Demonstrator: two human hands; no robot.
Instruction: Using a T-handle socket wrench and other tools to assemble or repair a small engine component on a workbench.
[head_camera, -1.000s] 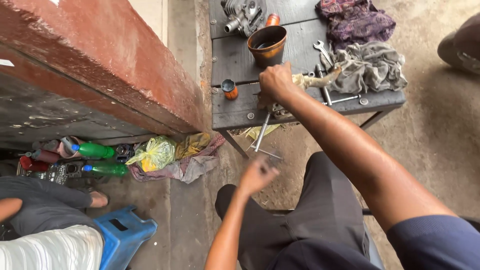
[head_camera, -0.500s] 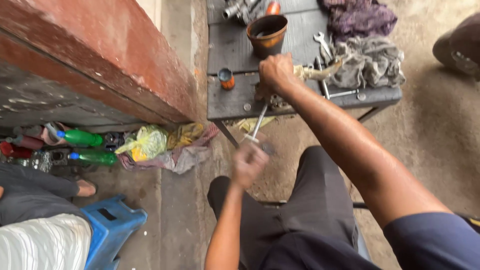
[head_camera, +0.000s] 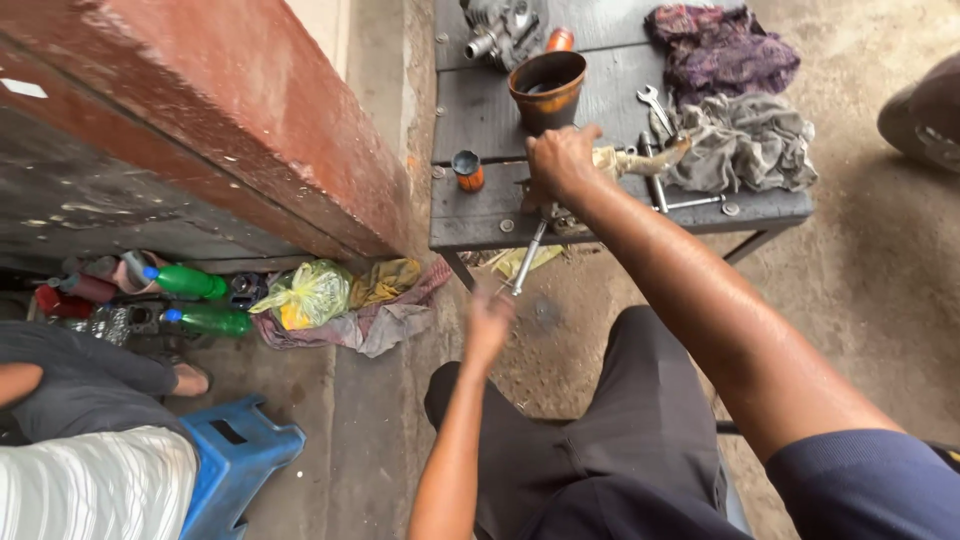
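Note:
My right hand (head_camera: 562, 160) is closed over a metal fitting (head_camera: 560, 215) at the front edge of the dark wooden bench (head_camera: 480, 215). A pale, rag-wrapped piece (head_camera: 640, 160) sticks out to the right of that hand. A thin metal rod (head_camera: 528, 258) hangs slanting down from the fitting, below the bench edge. My left hand (head_camera: 488, 325) grips the rod's lower end, above my knee.
On the bench are a brown pot (head_camera: 548, 90), a small orange tin (head_camera: 467, 170), an engine part (head_camera: 500, 30), a spanner (head_camera: 655, 105), a grey rag (head_camera: 745, 140) and a purple cloth (head_camera: 720, 45). Green bottles (head_camera: 190, 282) and a yellow bag (head_camera: 310, 295) lie under the red wall (head_camera: 220, 130). Another person sits left by a blue stool (head_camera: 235, 460).
My left hand has risen from open air to the rod's lower end and closed on it. My right hand has stayed on the fitting.

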